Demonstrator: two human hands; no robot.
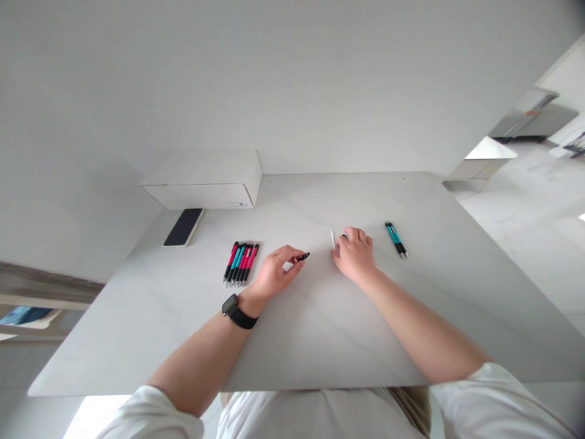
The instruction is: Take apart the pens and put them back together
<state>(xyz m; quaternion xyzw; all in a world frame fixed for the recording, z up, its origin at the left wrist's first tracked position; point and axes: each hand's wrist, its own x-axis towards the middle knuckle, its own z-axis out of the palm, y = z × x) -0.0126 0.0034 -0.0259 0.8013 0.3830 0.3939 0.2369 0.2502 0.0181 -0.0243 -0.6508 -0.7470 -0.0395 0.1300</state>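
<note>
My left hand (278, 269) pinches a small black pen part (303, 257) between thumb and fingertips, just above the table. My right hand (355, 253) rests on the tabletop with its fingers curled; a bit of something dark shows at the fingertips, and the rest is hidden. Beside its thumb a thin white stick, like a pen refill (333, 239), lies on the table. Left of my left hand is a row of several pink and teal pens (241, 263) with black grips. Two teal pens (396, 239) lie side by side to the right of my right hand.
The marbled white table (311, 341) meets a wall at the back. A white box (201, 183) stands at the back left, with a phone (183, 227) in front of it. Beyond the table's right edge is a pale floor (539, 213).
</note>
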